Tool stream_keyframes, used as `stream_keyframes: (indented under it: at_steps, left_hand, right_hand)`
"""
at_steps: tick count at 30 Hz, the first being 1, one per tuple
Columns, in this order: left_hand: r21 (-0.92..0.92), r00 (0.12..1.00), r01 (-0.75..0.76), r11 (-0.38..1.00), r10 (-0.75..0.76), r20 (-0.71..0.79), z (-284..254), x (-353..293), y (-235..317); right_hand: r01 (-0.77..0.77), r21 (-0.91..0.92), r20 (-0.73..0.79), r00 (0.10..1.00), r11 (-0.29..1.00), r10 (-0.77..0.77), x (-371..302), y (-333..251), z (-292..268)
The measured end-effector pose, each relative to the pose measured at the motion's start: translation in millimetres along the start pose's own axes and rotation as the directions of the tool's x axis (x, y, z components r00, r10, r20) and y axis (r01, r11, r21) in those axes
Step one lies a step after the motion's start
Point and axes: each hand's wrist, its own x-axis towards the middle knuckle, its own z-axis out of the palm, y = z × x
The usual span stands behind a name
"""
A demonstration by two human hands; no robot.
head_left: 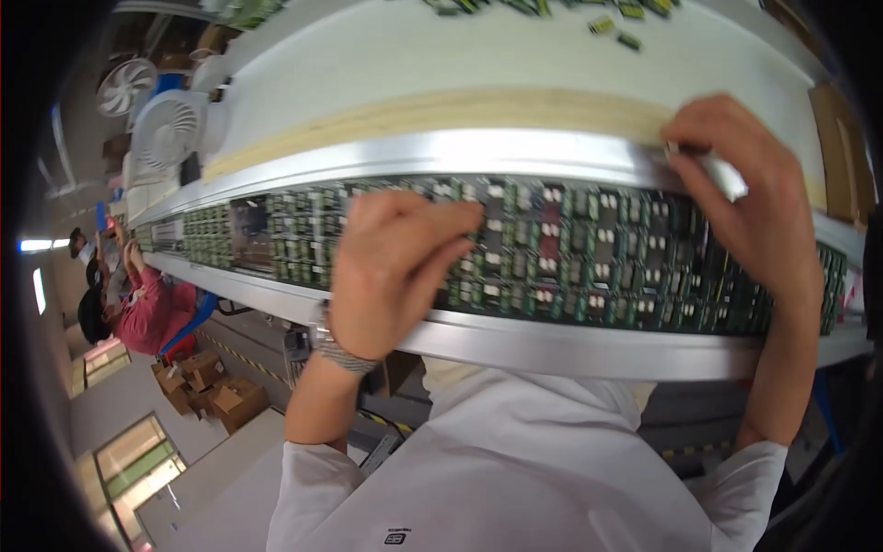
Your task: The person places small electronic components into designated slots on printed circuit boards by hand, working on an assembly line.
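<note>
A long row of green circuit boards (575, 308), set with many small components, lies between two silver metal rails. My left hand (391, 262) is over the boards left of the middle, thumb and fingers closed in a pinch close to the components. Whatever is between those fingertips is hidden. At the far rail (515, 152), my right hand (750, 189) is raised, its thumb and forefinger pinched together. A tiny piece shows at those fingertips, too small and blurred to name. A band circles my left wrist.
Beyond the far rail, loose green components (630, 41) are scattered on a white surface (386, 60). White fans (166, 129) stand at the far left. A person in a red top (156, 317) sits farther along the line, near cardboard boxes (235, 400). Another cardboard box (835, 152) stands at the right.
</note>
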Motion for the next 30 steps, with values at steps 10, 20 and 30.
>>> stream_keyframes:
  at_steps: [10, 20, 30]
  left_hand:
    - [-0.004, 0.98, -0.195, 0.981, 0.195, 0.027, 31.1, -3.4, 6.2]
    - [0.142, 0.948, -0.31, 0.94, 0.317, -0.032, 37.4, -9.3, -0.6]
    - [0.208, 0.769, 0.43, 0.878, -0.236, -0.593, -71.4, -68.8, -94.9]
  right_hand:
    - [-0.044, 0.047, 0.014, 0.999, 0.998, 0.043, -23.5, -4.7, 4.8]
    - [0.061, 0.051, -0.018, 0.998, 0.997, -0.06, -18.2, 16.8, 12.9]
    - [-0.13, 0.015, 0.114, 0.985, 0.991, 0.128, -14.3, 13.3, -3.0]
